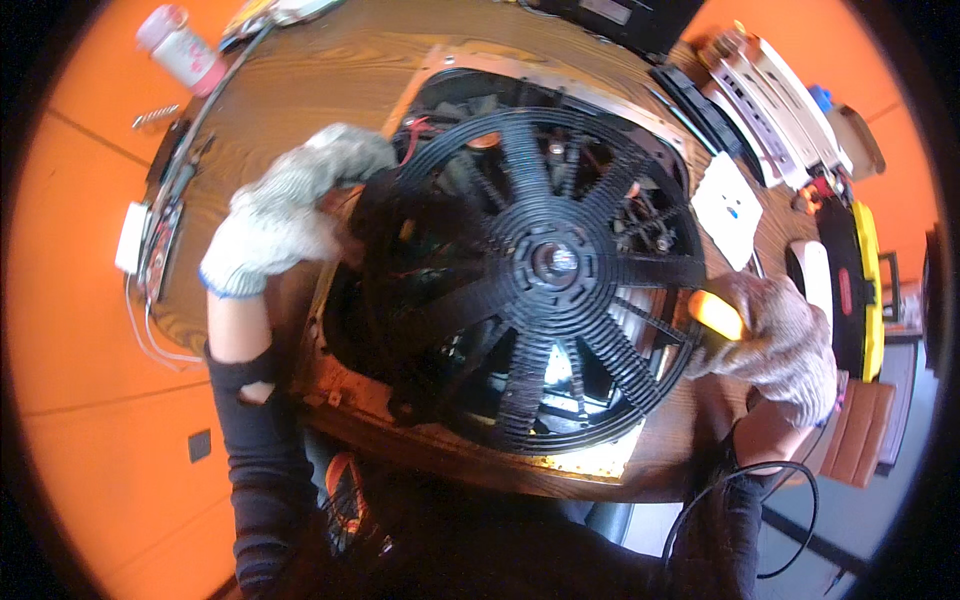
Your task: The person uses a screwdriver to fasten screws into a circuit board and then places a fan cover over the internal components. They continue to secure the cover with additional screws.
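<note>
A large round black fan grille [525, 390], with rings and wide spokes, is held slanted over an open square housing [440, 72]. Wires and small parts show through its gaps. My left hand [285, 205], in a whitish knitted glove, is closed at the grille's left edge; its fingertips are partly hidden and blurred. On the right, my right hand [770, 340], also gloved, is closed by the opposite rim. A tool's yellow-orange handle [717, 315] sticks out of that hand; its working end is hidden. A thin red wire [412, 138] shows near my left fingers.
The housing lies on a brown wooden table [330, 60]. A pink-and-white bottle [182, 55] and a coiled spring [155, 116] are at the far left. White paper [727, 212], a pale device [765, 105] and a black-and-yellow toolbox [862, 290] stand right. A black cable [815, 490] loops by my right forearm.
</note>
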A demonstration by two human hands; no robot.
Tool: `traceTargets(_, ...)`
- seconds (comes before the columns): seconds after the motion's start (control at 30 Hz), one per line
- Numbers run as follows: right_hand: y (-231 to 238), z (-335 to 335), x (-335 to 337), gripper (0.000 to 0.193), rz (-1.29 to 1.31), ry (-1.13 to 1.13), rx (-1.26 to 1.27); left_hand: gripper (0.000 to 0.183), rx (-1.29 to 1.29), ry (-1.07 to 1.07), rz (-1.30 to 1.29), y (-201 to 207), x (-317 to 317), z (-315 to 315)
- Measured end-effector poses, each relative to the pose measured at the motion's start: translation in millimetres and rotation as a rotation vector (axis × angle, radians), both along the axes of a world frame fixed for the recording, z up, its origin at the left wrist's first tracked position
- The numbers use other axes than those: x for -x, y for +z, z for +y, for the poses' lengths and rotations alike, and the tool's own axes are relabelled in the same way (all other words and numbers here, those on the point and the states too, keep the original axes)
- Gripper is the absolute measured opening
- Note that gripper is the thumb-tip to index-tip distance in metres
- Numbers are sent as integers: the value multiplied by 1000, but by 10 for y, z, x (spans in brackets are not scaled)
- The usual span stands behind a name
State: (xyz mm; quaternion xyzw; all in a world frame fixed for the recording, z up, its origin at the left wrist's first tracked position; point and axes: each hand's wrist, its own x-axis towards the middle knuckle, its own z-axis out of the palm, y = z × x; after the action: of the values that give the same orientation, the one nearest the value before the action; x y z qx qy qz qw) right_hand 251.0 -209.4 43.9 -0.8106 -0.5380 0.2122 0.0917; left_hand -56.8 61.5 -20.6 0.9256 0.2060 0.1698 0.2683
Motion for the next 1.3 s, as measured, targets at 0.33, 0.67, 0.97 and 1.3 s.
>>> traceTargets(0.33, 25, -13, 29, 51, -220, -9, 22, 50, 26, 120, -78, -128, -85, 84)
traceTargets(0.67, -68, -163, -99, 61, -88, -129, -34, 38, 58, 113, -111, -340, -91, 252)
traceTargets(0.97, -73, -8, -10, 56, -70, -238, 11, 29, -62, 222, 50, -302, -52, 194)
traceTargets(1.3, -177, -80, -223, 56, 390, -208, -99, 25, -144, 143, -162, -307, 12, 244)
